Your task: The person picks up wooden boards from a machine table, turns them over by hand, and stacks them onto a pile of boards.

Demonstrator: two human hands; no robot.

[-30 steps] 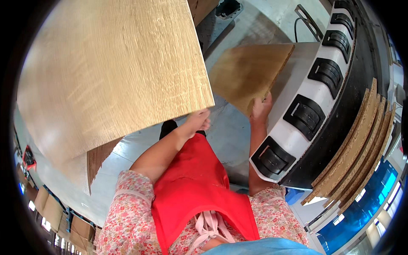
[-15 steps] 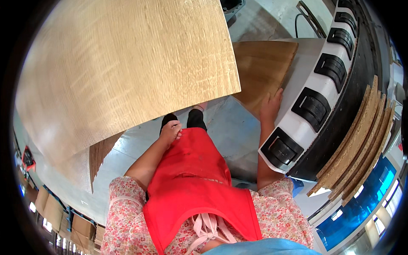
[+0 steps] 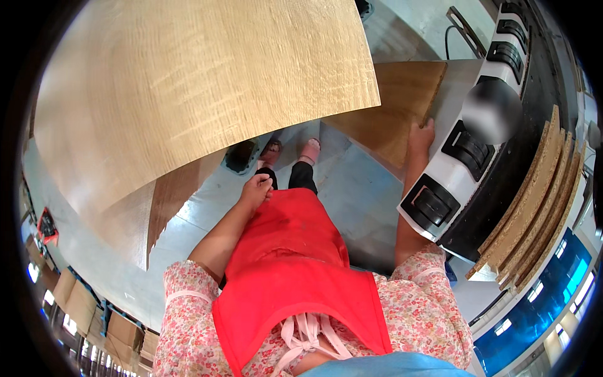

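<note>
- One large wood-grain board [image 3: 220,75] spreads across your upper left, its near edge out over the floor. Your left hand is apart from it and whatever supports it is hidden, so a bump from your body could shift it or mark its edge.
- The white rail [image 3: 408,225] with black rollers runs along your right forearm. Swinging that arm outward could knock it against the hard end.
- The brown panel [image 3: 408,94] sits between that board and the rail, partly covered by the board's right corner. In such a tight gap, turning it could scrape its face or chip a corner.
- The chipboard strips [image 3: 534,201] stand beyond the rail; a jolt could make them slide.
- Your pink shoes [image 3: 309,151] are beneath the large board's near edge. Anything dropped there could hit your toes.
- Your right hand [image 3: 421,135] looks closed on the brown panel's edge, near its lower end. One-sided hold, so the panel could twist loose.
- Your left hand [image 3: 256,190] has curled, gathered fingers with nothing visible in them; it gives the panel no support.
</note>
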